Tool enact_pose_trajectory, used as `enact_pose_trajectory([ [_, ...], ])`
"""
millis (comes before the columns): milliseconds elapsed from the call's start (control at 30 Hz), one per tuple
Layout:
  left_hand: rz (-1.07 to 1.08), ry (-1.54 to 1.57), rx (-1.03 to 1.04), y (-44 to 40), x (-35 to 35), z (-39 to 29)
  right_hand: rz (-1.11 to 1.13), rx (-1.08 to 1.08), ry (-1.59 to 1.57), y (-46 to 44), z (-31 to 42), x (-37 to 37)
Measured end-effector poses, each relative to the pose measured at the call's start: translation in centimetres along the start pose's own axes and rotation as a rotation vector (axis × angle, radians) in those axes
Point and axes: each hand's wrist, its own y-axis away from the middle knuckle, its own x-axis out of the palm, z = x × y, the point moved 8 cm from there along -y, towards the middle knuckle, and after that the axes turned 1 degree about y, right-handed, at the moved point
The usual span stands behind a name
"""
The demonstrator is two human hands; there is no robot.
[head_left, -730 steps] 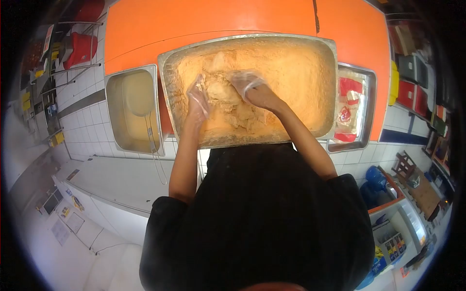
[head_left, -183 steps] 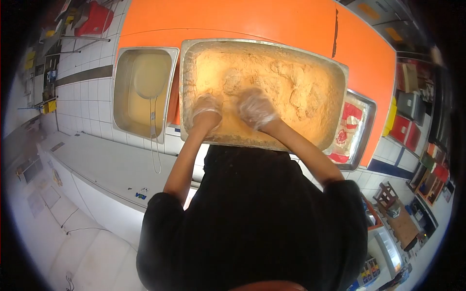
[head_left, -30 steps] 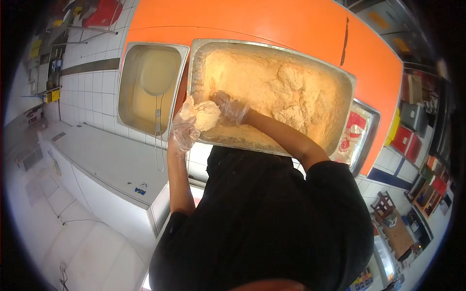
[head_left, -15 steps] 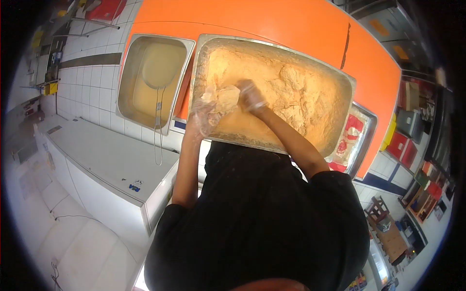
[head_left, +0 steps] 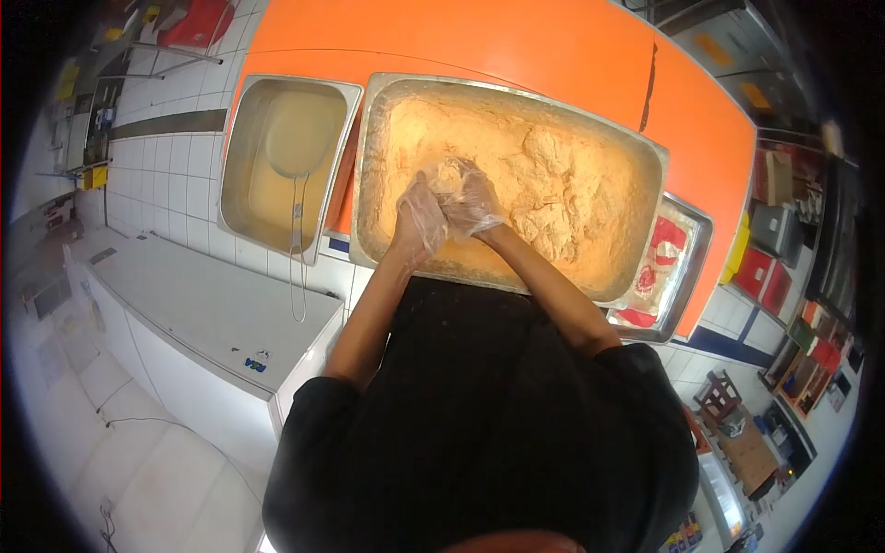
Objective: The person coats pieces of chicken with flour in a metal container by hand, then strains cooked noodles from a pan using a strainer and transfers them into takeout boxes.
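Note:
A large metal tray [head_left: 650,184] holds orange-yellow flour, with flour-coated lumps [head_left: 548,152] heaped in its right half. Over the left half of the tray, my left hand [head_left: 422,217] and my right hand [head_left: 475,198] are close together, both in clear plastic gloves. Between them they hold a floured piece [head_left: 449,175], cupped from both sides. The gloves and fingers cover much of the piece, so its full shape is hidden.
Left of the large tray, a smaller metal pan [head_left: 235,170] holds pale liquid and a round strainer [head_left: 298,217] with a long handle. A metal tray [head_left: 702,249] with red-and-white packaging [head_left: 666,238] is at the right. These stand on an orange table [head_left: 415,28]. A white-topped unit [head_left: 203,304] is at lower left.
My left hand has moved right and inward from the tray's left edge. My right hand has closed in from the other side, and the floured piece is now between both hands.

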Motion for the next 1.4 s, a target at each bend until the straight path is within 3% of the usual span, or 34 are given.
enact_pose_trajectory([
  [33,0.08,-0.023,-0.021,-0.2,-0.9,-0.2,0.03,0.123,-0.096,-0.1,-0.9,-0.2],
  [100,0.002,-0.21,0.014,-0.6,-3.0,-0.1,0.094,0.366,-0.292,-0.2,-2.8,0.1],
  [167,-0.301,-0.542,0.119,0.4,-1.7,-1.5,0.02,0.422,-0.265,0.1,-8.5,1.3],
  [233,-0.193,-0.454,0.253,-1.7,-1.8,-1.8,-0.039,0.577,-0.487,0.2,-9.8,1.2],
  [300,-0.201,-0.495,0.357,-3.0,-3.4,-2.2,-0.081,0.841,-0.978,1.3,-9.5,2.0],
  [367,-0.314,-0.663,0.433,-3.5,-5.1,-2.8,0.017,0.746,-1.317,1.3,-6.9,1.3],
  [467,-0.281,-1.014,0.504,-4.4,-6.9,-2.6,0.077,0.638,-1.634,1.3,-3.2,-0.2],
  [500,-0.193,-0.66,0.308,-4.7,-6.2,-1.4,0.077,0.615,-1.71,1.2,-2.5,-0.3],
  [567,-0.008,0.049,-0.084,-4.1,-1.3,1.6,0.004,0.615,-1.386,1.0,-4.6,0.0],
  [700,0.102,0.094,-0.097,-4.4,0.1,2.0,-0.213,0.625,-0.682,0.3,-7.6,-2.3],
  [800,-0.007,0.021,-0.015,-4.6,-0.8,1.5,-0.221,0.19,-0.039,-1.6,-6.9,-2.5],
  [900,-0.07,-0.033,0.068,-5.3,-1.4,1.8,-0.305,-0.181,0.376,0.2,2.4,-4.7],
  [1000,-0.044,-0.046,0.091,-5.3,-2.4,2.4,-0.143,-0.366,0.765,1.6,2.1,-0.8],
  [1100,-0.047,-0.005,0.079,-3.8,-0.2,1.5,-0.066,-0.04,0.006,0.8,-1.4,-1.3],
  [1200,0.007,0.011,0.051,-2.5,1.1,2.2,-0.076,-0.001,0.171,1.8,0.0,-1.9],
  [1333,0.098,-0.077,-0.017,-2.0,4.3,2.0,-0.195,0.423,-0.218,1.5,-4.0,-6.3],
  [1400,0.085,-0.119,-0.047,-2.4,4.2,2.1,-0.389,0.25,0.064,1.9,-7.4,-12.0],
])
